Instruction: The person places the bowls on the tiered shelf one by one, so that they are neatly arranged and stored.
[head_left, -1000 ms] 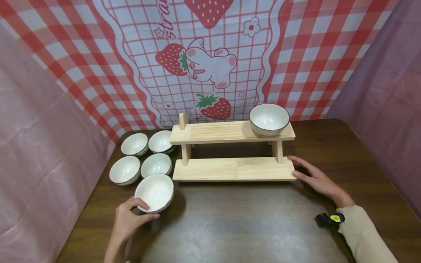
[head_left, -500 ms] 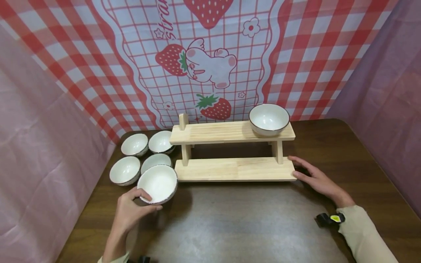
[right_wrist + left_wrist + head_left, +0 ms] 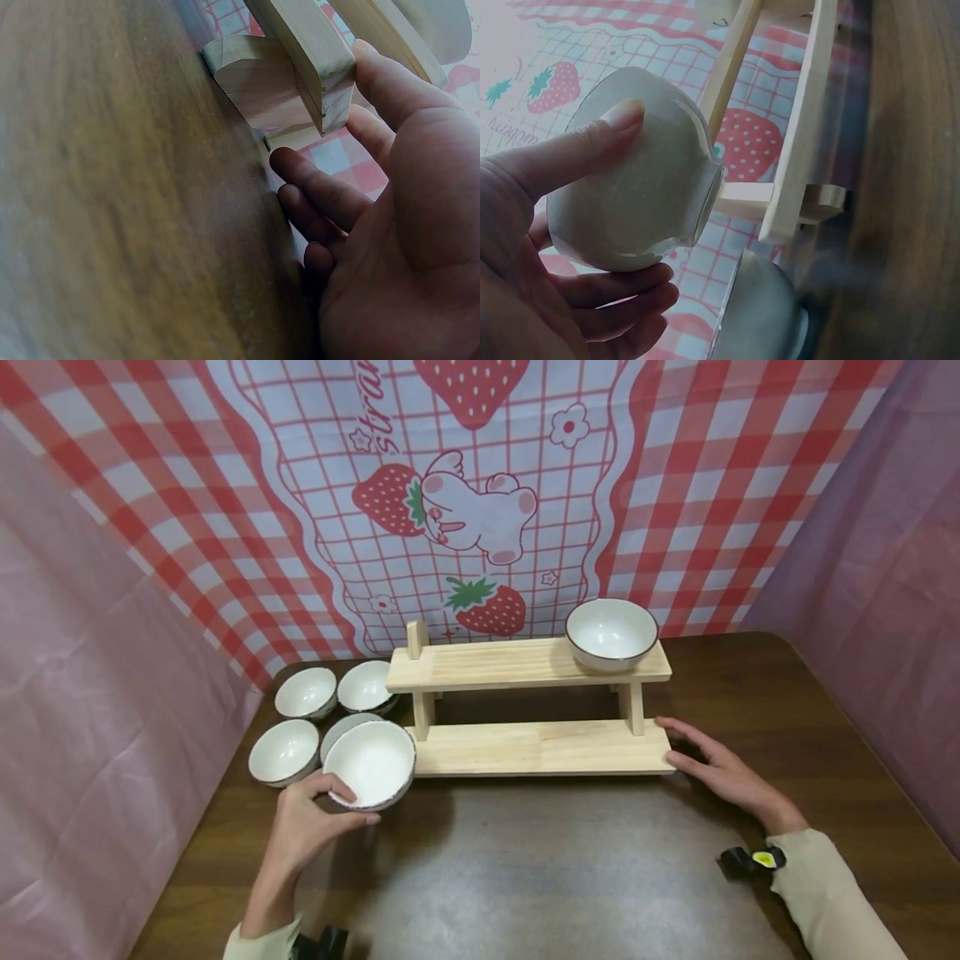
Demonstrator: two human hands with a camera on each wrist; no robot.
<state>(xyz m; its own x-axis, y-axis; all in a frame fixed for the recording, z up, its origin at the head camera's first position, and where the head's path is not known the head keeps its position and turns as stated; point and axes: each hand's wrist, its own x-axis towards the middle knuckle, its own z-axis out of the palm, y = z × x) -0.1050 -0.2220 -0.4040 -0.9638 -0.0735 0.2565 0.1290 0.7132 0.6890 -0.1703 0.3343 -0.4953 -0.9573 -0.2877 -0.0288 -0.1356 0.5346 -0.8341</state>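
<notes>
In the head view my left hand (image 3: 303,827) holds a white bowl (image 3: 371,764) with a dark rim, tilted, raised in front of the other bowls and overlapping the rack's lower left end. The left wrist view shows the thumb on the outside of this bowl (image 3: 641,172) and the other fingers around its far side. My right hand (image 3: 731,777) touches the right end of the two-tier wooden rack (image 3: 540,749), thumb and index finger extended at the lower plank's corners. From the right wrist, the thumb and index finger meet the plank end (image 3: 334,82), while the remaining fingers hang loosely below.
Several more white bowls stand left of the rack, among them a front-left bowl (image 3: 285,752) and a back one (image 3: 306,692). Another bowl (image 3: 612,633) sits on the upper shelf's right end. A strawberry-print cloth (image 3: 480,510) hangs behind the brown table (image 3: 525,868).
My left hand has carried the bowl up and to the right, towards the lower shelf's left end, covering more of the bowl behind it. The right hand stays at the rack's end.
</notes>
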